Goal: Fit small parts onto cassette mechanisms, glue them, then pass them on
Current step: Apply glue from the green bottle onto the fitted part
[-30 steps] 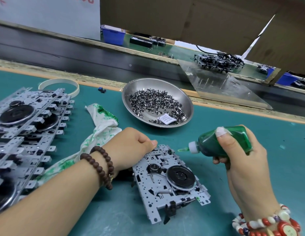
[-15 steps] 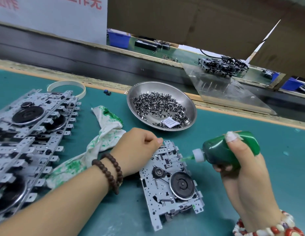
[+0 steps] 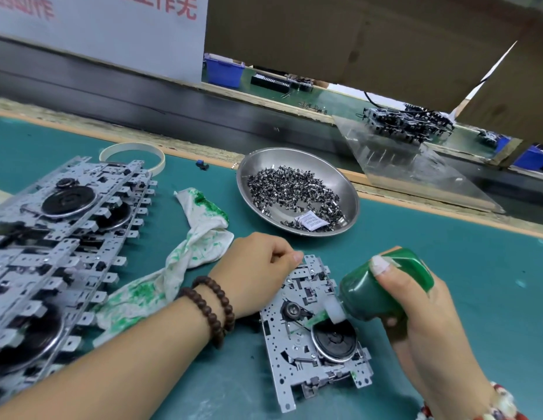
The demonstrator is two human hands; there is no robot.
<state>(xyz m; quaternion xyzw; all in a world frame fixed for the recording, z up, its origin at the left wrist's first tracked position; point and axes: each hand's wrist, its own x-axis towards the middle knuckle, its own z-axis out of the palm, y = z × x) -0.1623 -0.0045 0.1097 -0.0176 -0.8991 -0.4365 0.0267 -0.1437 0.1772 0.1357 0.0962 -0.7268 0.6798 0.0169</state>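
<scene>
A grey metal cassette mechanism [image 3: 297,353] with a black flywheel lies on the green mat in front of me. My left hand [image 3: 258,277] grips its upper left edge, fingers curled, thumb on the top corner. My right hand [image 3: 415,310] grips a green glue bottle [image 3: 382,286], tilted down to the left. Its green nozzle tip touches the mechanism between the small hub and the flywheel. A steel bowl [image 3: 346,192] holding several small dark metal parts and a white packet sits behind the mechanism.
A stack of several more cassette mechanisms [image 3: 52,244] fills the left side. A white rag stained green [image 3: 191,253] lies beside my left arm. A white ring [image 3: 132,151] sits at the back left. A clear plastic sheet [image 3: 415,171] slopes over the dark conveyor beyond the mat.
My right hand has lowered and tilted the bottle, bringing the nozzle from above the mechanism's right edge down onto its middle. My left hand keeps its hold.
</scene>
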